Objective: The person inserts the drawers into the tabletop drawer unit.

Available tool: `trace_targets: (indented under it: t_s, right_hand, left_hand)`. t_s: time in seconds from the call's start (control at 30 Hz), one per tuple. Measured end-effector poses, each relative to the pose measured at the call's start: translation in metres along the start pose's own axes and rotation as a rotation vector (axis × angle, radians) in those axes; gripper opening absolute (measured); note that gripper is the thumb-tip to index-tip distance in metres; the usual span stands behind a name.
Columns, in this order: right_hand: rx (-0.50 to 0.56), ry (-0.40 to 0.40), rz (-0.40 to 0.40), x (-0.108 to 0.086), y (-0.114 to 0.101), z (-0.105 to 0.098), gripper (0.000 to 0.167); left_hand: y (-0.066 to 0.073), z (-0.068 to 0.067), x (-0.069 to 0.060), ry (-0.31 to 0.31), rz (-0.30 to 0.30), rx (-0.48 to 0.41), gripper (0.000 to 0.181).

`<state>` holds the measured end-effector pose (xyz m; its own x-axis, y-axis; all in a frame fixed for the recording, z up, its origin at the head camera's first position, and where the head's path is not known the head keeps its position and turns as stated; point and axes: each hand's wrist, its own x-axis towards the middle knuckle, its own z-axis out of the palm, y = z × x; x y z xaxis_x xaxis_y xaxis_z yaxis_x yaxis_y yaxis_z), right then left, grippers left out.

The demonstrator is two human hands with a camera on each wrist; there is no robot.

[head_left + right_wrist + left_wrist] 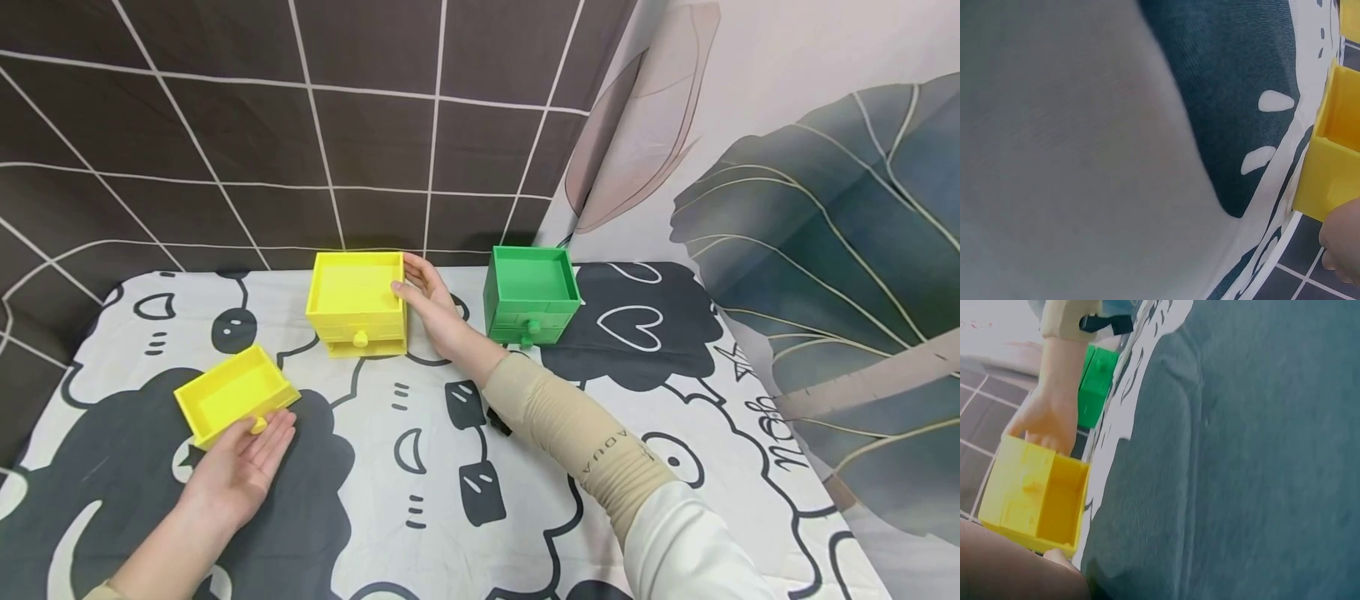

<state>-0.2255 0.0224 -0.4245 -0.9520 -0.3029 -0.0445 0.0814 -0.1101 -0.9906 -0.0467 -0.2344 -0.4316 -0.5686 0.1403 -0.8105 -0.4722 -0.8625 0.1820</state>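
Note:
A small yellow drawer cabinet (358, 287) stands near the wall, with a round knob on its upper drawer and an open slot below. My right hand (435, 308) holds its right side, thumb over the top rim and fingers along the side wall. At the left, a pulled-out yellow drawer (234, 392) lies on the patterned cloth. Beside its front is my left hand (240, 471), palm up with fingers fairly straight, close to the drawer's knob (258, 425). In the left wrist view, the cabinet (1022, 481) shows its open slot.
A similar green drawer cabinet (534, 287) stands to the right of the yellow one. Black-and-white cartoon cloth (420, 550) covers the surface. A dark tiled-pattern wall (375, 142) rises behind, and a leaf-patterned curtain (825, 250) hangs at the right.

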Motion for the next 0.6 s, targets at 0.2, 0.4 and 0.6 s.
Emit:
trace_targets:
  t_s: [0.2,0.4,0.6]
  right_hand:
    - [-0.002,-0.004,-0.002,0.001,0.001,0.000,0.061]
    - [-0.001,-0.005,-0.003,0.001,0.001,0.000,0.060]
    - [-0.004,-0.004,-0.011,0.001,0.002,0.000,0.060]
  left_hand:
    - [-0.014,0.003,0.002,-0.028,0.010,0.133,0.021]
    - [-0.027,0.004,0.004,-0.063,0.040,0.244,0.020]
    - [-0.039,0.006,0.004,-0.091,0.070,0.351,0.019]
